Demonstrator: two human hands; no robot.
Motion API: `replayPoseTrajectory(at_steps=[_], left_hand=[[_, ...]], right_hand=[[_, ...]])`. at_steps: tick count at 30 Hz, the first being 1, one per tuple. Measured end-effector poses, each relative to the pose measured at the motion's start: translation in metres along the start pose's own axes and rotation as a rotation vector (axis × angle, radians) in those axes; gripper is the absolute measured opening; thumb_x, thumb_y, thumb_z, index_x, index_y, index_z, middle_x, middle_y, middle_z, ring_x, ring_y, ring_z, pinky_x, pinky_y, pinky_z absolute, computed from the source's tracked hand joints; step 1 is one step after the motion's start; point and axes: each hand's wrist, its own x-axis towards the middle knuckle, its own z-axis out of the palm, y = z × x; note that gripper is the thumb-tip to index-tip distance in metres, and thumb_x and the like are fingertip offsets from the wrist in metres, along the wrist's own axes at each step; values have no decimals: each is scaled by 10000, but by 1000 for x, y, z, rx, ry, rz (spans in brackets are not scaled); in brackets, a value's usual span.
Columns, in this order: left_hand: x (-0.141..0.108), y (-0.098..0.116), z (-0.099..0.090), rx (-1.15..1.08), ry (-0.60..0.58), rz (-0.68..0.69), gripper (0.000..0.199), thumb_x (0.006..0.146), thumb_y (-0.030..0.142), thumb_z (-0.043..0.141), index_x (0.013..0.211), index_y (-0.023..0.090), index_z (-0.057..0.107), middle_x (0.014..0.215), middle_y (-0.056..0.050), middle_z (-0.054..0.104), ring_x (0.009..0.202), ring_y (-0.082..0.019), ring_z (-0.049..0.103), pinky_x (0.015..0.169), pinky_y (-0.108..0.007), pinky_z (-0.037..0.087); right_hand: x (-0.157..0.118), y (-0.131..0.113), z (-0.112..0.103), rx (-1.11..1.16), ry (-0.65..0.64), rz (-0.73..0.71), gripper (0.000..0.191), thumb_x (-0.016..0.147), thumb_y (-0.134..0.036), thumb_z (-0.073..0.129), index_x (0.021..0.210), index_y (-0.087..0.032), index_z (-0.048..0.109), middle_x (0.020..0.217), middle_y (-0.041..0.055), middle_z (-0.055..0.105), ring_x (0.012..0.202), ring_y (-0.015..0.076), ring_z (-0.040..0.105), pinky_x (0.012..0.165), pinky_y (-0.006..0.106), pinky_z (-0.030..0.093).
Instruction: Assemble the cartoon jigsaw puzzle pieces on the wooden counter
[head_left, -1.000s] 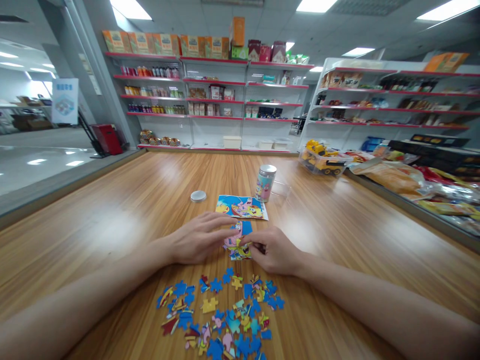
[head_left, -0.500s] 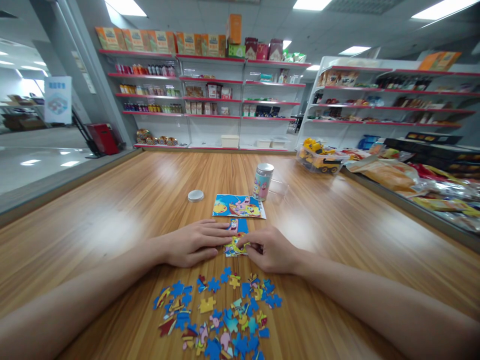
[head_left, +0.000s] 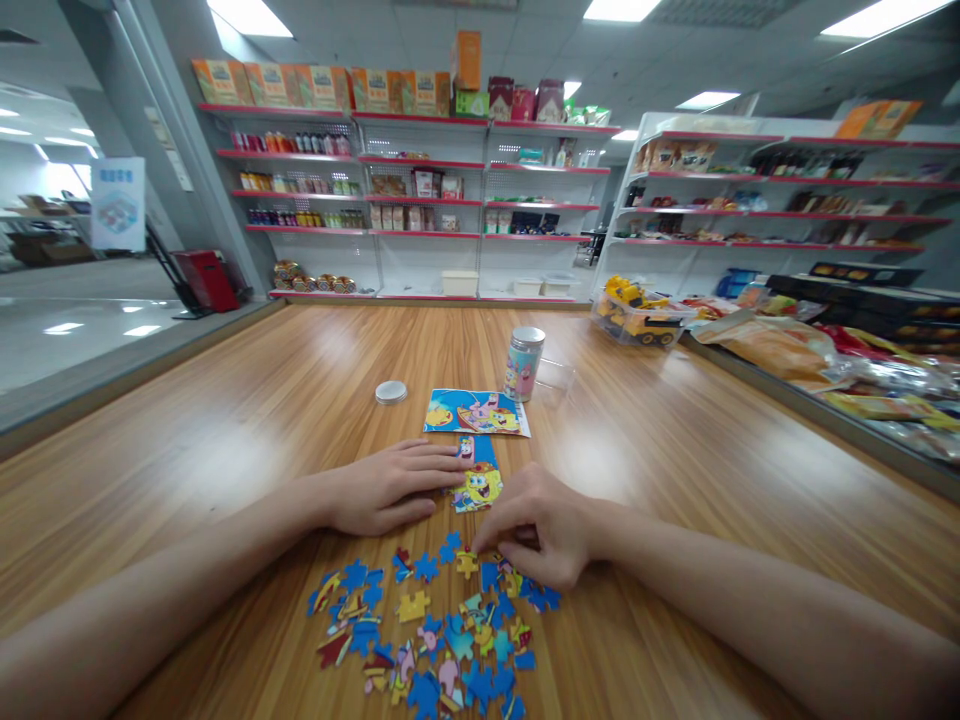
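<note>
My left hand (head_left: 394, 487) lies flat with its fingers stretched out, the fingertips on the left edge of a joined puzzle section (head_left: 480, 485) showing a yellow character. My right hand (head_left: 536, 525) is bent over the table just below and right of that section. Its index fingertip touches or hovers at a yellow puzzle piece (head_left: 466, 565); the thumb is apart from the index finger, and nothing shows between them. Loose pieces, mostly blue, such as a yellow one (head_left: 413, 606), are scattered nearer to me. A picture card (head_left: 476, 412) lies just beyond the joined section.
A cylindrical tin (head_left: 523, 362) stands at the card's right corner, beside a clear plastic item (head_left: 556, 376). A round lid (head_left: 391, 391) lies to the left. Farther right are a clear box of yellow toy vehicles (head_left: 641, 318) and packaged goods (head_left: 780, 345). Shelves stand behind the table.
My right hand has moved off the joined section toward me, down to the loose pieces, uncovering the yellow character. Its index finger has stretched out. My left hand has stayed in place.
</note>
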Motion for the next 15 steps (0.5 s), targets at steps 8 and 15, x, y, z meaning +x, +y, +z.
replayPoseTrajectory(at_steps=[8, 15], left_hand=[[0, 1, 0, 4, -24, -35, 509, 986, 203, 474, 1480, 245, 359, 1504, -69, 410, 1416, -253, 319, 1174, -475, 283], [2, 3, 0, -38, 20, -40, 459, 968, 238, 534, 1416, 236, 432, 1453, -98, 468, 1376, -267, 379, 1144, -488, 326]], right_hand=[[3, 10, 7, -263, 222, 172, 288, 774, -119, 501, 892, -189, 755, 584, 7, 665, 475, 104, 549, 494, 195, 379], [3, 11, 7, -311, 215, 246, 282, 778, -124, 521, 914, -198, 757, 656, 30, 705, 528, 126, 589, 537, 212, 385]])
